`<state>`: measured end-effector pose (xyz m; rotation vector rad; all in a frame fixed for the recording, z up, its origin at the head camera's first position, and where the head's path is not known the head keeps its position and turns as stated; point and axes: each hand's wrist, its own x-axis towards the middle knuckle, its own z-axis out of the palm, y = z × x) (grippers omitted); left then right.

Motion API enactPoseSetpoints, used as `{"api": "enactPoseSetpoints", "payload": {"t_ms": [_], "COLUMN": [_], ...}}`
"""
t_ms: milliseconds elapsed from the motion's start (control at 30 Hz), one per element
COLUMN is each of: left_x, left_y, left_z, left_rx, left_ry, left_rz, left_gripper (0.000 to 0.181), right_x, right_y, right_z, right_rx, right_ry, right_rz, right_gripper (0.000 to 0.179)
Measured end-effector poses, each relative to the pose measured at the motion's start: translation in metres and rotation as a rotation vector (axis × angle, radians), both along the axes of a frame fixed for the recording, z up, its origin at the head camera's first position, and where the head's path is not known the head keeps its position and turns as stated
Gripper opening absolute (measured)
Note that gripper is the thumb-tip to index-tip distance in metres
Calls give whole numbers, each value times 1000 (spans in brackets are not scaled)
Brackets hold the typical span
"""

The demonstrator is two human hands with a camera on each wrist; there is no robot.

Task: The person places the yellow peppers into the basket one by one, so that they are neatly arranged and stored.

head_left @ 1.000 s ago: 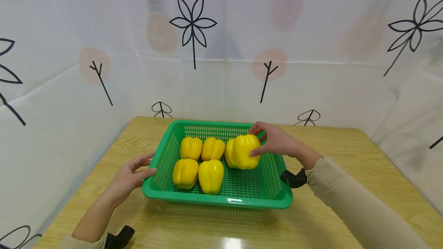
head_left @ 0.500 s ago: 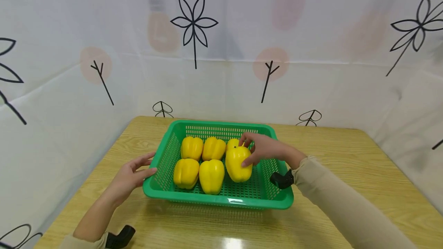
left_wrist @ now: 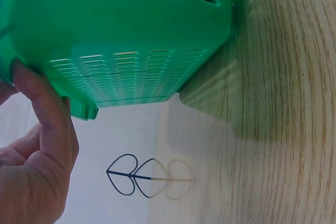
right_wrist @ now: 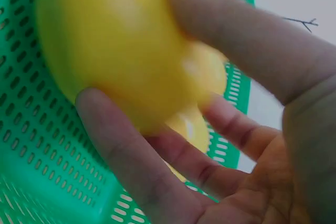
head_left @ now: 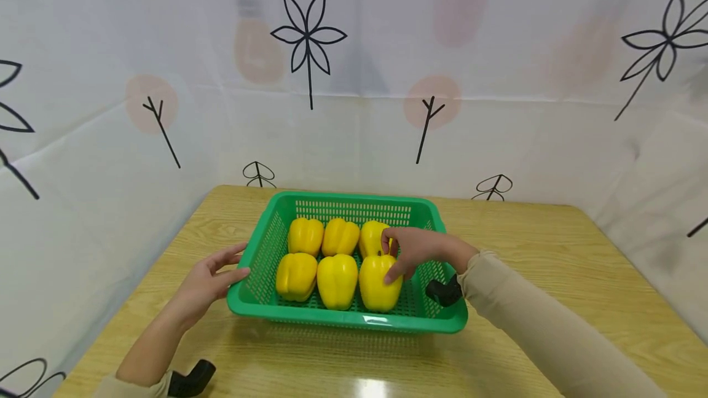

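A green plastic basket [head_left: 332, 319] holds several yellow bell peppers in two rows. My right hand [head_left: 416, 249] grips the front-right bell pepper [head_left: 377, 292] between thumb and fingers, its stem upward, low in the basket. Whether that pepper bears on the basket floor I cannot tell. Behind it another bell pepper [head_left: 372, 237] is partly hidden by the hand; to its left sits a bell pepper [head_left: 337, 282]. In the right wrist view the gripped pepper looks blurred. My left hand [head_left: 204, 287] holds the basket's left rim, fingers curled at its underside in the left wrist view.
The basket stands on a wood-grain table [head_left: 514, 244], with tabletop showing on both sides and in front. A patterned white cloth [head_left: 359, 134] hangs behind and at the sides. Black wrist mounts [head_left: 190, 379] show at both sleeves.
My right hand has brought the bell pepper toward me and down, from over the back-right pepper to the front row's right end. My left hand keeps its place on the rim.
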<state>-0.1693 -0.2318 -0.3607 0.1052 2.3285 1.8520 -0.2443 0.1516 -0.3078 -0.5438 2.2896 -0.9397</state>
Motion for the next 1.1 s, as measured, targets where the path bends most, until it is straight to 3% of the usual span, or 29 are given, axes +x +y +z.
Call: {"api": "enactPoseSetpoints", "payload": {"t_ms": [367,633,833,1100], "left_x": [-1,0,1,3], "left_y": [1,0,1,4], "left_z": [1,-1,-1,2], "left_rx": [8,-5,-6,-24], "left_ry": [-4,-3,-9,-6], "left_rz": [3,7,16,21], "left_gripper": [64,65,65,64], "right_x": [-2,-2,4,20], "right_y": [3,16,29,47], "right_z": [-6,13,22,18], "right_rx": [8,-89,-209,-309], "right_ry": [13,196,322,457], "right_rz": [3,46,-46,-206], "right_gripper": [39,39,31,26]}}
